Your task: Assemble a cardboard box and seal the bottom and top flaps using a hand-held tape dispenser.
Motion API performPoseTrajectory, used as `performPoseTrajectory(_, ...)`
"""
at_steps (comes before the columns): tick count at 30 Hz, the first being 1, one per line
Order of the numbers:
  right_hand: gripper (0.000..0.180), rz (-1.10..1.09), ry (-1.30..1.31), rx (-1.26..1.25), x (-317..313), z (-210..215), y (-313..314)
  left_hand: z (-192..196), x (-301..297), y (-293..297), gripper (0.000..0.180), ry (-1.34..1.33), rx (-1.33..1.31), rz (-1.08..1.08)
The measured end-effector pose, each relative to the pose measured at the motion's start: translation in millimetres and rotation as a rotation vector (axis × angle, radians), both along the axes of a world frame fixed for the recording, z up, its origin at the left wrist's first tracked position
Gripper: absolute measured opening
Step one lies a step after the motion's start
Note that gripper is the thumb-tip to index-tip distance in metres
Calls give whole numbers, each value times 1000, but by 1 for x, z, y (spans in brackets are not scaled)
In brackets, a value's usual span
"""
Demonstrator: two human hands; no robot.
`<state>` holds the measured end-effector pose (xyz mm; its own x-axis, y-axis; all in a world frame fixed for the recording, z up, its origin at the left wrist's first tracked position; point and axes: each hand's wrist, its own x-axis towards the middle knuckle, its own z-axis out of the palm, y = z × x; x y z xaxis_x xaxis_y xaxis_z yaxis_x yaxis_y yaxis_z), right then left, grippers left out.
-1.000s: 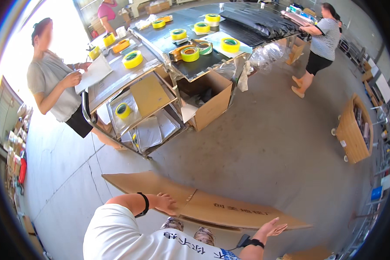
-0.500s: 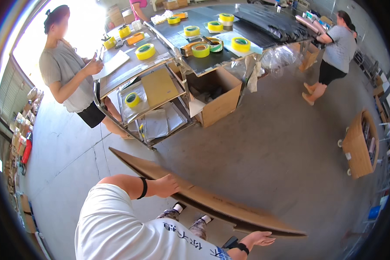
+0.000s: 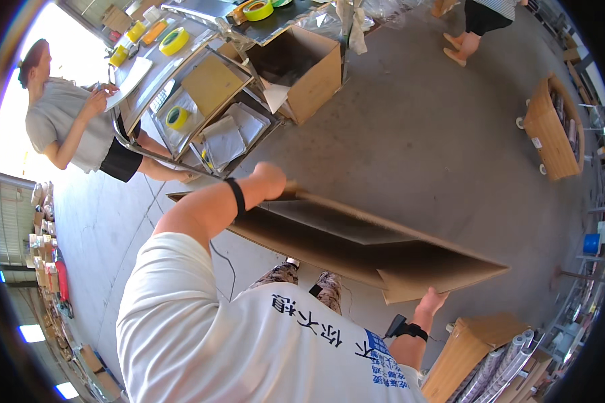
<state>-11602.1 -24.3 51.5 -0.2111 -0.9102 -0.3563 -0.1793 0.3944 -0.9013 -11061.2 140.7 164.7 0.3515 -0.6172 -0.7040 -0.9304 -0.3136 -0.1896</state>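
One blurred left hand (image 3: 270, 181) on cardboard (image 3: 323, 250)

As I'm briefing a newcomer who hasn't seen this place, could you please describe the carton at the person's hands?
Find the shelved table at upper left, then look down to the white shirt. Just beyond it, between the left hand and right hand, is the brown carton. Unlike the deep, open box by the table, it is long and narrow, with grey floor showing through.
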Motion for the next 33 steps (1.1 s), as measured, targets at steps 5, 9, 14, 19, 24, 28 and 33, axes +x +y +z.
performPoseTrajectory(5, 60, 198, 223, -117, -85, 17, -30, 20, 38, -91, 23, -151, -309, 166)
performPoseTrajectory(9, 59, 608, 466, -79, -97, 72, -63, 20, 101, -105, 31, -196, -533, 575)
performPoseTrajectory(14, 48, 636, 539, -100, -133, 6, -101, 33, 82, -49, 82, -86, -481, 951)
performPoseTrajectory(19, 55, 49, -447, 274, -187, -85, -119, 10, 49, -27, 87, 93, -68, 858)
performPoseTrajectory(24, 57, 514, -107, 367, -89, -54, -120, -151, 63, 29, 71, 135, -127, 621)
performPoseTrajectory(28, 60, 860, 291, 449, -50, -51, -74, -155, 12, -12, 65, 85, -16, 689)
performPoseTrajectory(33, 81, 1797, 620, 1018, -95, -92, -56, -94, -76, -140, 35, 89, 467, -551)
